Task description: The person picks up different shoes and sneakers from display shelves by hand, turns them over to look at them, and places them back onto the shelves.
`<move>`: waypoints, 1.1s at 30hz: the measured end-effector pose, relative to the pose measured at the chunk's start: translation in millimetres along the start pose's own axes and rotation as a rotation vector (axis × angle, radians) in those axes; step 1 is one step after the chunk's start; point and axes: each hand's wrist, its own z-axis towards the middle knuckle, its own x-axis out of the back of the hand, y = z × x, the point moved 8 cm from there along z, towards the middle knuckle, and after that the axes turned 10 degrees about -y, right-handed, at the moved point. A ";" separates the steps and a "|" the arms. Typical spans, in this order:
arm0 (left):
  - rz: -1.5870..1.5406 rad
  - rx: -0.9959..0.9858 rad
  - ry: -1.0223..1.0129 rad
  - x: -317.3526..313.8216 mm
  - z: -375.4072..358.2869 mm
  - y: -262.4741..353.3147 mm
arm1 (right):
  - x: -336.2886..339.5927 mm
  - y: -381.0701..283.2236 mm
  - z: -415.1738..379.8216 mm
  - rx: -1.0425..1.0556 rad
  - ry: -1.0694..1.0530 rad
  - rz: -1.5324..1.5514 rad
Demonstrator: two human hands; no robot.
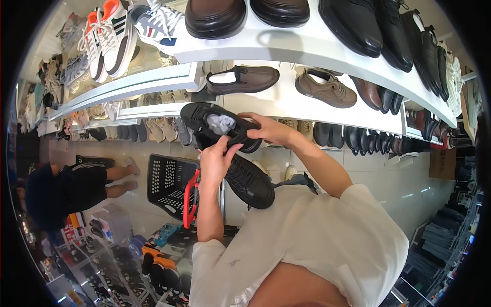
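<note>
A black shoe (195,115) is held up in front of my chest, with crumpled white paper (221,123) stuffed in its opening. My right hand (263,129) grips its heel end, thumb and fingers closed on the collar. My left hand (217,156) is closed on the near side of the same shoe, beside the paper. Below my hands is a second black shoe (249,180) with laces, its toe pointing toward my shirt. What supports that second shoe is hidden.
A black basket (171,179) with a red handle (189,202) is beside my left forearm. White shelves ahead carry a brown slip-on shoe (244,80), a brown lace-up shoe (326,88) and black shoes (353,23). Another person (66,189) is at left.
</note>
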 end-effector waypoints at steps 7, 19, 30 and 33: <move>0.222 -0.412 -0.274 -57.1 18.0 94.0 | 44.2 5.3 -92.7 0.023 0.132 0.617; -0.334 0.028 0.129 -63.3 -0.2 79.8 | 27.6 50.9 -296.3 0.188 0.654 0.625; -1.005 0.643 0.596 -161.4 -92.3 -47.9 | -17.2 113.3 -407.7 0.317 0.806 0.584; -1.228 1.059 0.424 -225.4 -118.6 -24.2 | -39.9 125.1 -389.4 0.406 0.812 0.639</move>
